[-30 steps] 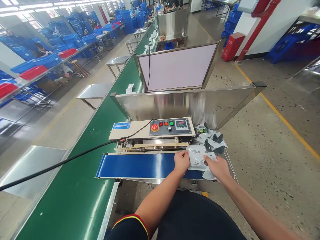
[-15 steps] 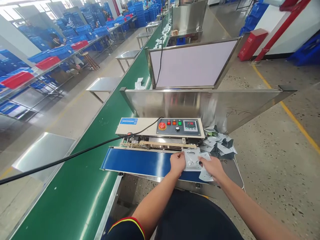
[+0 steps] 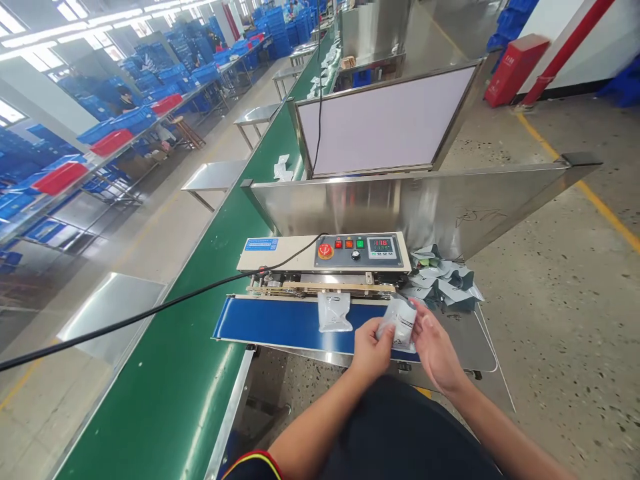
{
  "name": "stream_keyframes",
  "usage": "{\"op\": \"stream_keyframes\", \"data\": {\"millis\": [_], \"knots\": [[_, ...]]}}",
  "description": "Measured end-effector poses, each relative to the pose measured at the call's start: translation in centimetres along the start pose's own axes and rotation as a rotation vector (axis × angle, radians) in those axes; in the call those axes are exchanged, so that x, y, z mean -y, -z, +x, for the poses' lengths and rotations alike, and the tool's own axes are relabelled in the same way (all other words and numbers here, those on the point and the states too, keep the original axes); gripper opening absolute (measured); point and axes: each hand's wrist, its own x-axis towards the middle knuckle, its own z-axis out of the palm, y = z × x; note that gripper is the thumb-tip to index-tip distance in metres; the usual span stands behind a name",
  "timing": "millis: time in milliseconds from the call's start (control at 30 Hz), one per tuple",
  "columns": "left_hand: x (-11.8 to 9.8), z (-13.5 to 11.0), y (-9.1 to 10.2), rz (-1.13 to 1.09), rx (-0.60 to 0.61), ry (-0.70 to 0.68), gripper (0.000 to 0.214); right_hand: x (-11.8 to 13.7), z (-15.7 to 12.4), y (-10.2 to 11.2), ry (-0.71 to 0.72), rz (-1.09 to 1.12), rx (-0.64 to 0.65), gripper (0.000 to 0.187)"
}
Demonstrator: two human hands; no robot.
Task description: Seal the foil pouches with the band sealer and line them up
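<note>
Holding a small pouch [image 3: 400, 323] between left hand [image 3: 370, 350] and right hand [image 3: 437, 343], both pinched on its edges, just above the blue belt [image 3: 270, 323]. Likely light, limp, slippery; grip the side edges.

A pouch [image 3: 335, 311] now lies alone on the blue belt [image 3: 270, 323], let go. Both hands, left [image 3: 371, 348] and right [image 3: 436, 344], have drawn back, holding another pouch [image 3: 399, 322] between them.

A small translucent white pouch [image 3: 399, 322] is held tilted just above the right end of the blue belt [image 3: 270, 323], slightly crumpled.
</note>
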Motion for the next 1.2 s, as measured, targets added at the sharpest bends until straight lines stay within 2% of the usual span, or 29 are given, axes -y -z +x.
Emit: {"op": "stream_keyframes", "data": {"millis": [67, 133, 233, 300, 367, 467, 533, 667, 867, 1067, 1133, 1200], "knots": [[-0.1, 0.7, -0.2, -0.052, -0.018, 0.045, 0.058, 0.3, -0.1, 1.1, -0.015, -0.016, -0.033, 0.083], [-0.2, 1.1, -0.1, -0.093, 0.037, 0.049, 0.063, 0.3, -0.3, 2.3, -0.03, -0.15, -0.036, 0.076], [-0.3, 1.2, -0.3, -0.085, 0.09, 0.009, 0.069, 0.0, -0.9, 3.8, 0.032, -0.269, -0.012, 0.068], [0.0, 1.4, -0.9, -0.051, 0.095, 0.013, 0.071, -0.2, -1.2, 4.6, 0.068, -0.305, -0.046, 0.059], [0.6, 2.2, -1.8, -0.061, 0.113, 0.114, 0.071, -0.6, -1.1, 5.5, 0.014, -0.383, -0.164, 0.052], [1.8, 4.3, -3.6, -0.197, 0.109, 0.377, 0.07, -1.2, -0.1, 6.7, -0.18, -0.44, -0.339, 0.044], [2.5, 5.9, -4.7, -0.296, 0.072, 0.497, 0.064, -1.7, 1.0, 7.0, -0.245, -0.385, -0.367, 0.043], [3.1, 8.0, -5.4, -0.437, 0.002, 0.601, 0.051, -2.2, 3.3, 6.8, -0.226, -0.353, -0.354, 0.038], [3.8, 8.0, -3.8, -0.512, -0.026, 0.585, 0.053, -2.9, 5.4, 5.6, -0.239, -0.38, -0.289, 0.033], [3.9, 7.2, -0.7, -0.475, -0.152, 0.527, 0.058, -3.2, 6.4, 1.8, -0.251, -0.351, -0.101, 0.036], [3.6, 6.2, 1.0, -0.387, -0.206, 0.478, 0.059, -2.7, 6.2, 1.7, -0.263, -0.351, -0.016, 0.04], [3.1, 4.8, 2.9, -0.24, -0.347, 0.342, 0.058, -1.9, 6.0, 3.1, -0.196, -0.478, -0.012, 0.044]]}}
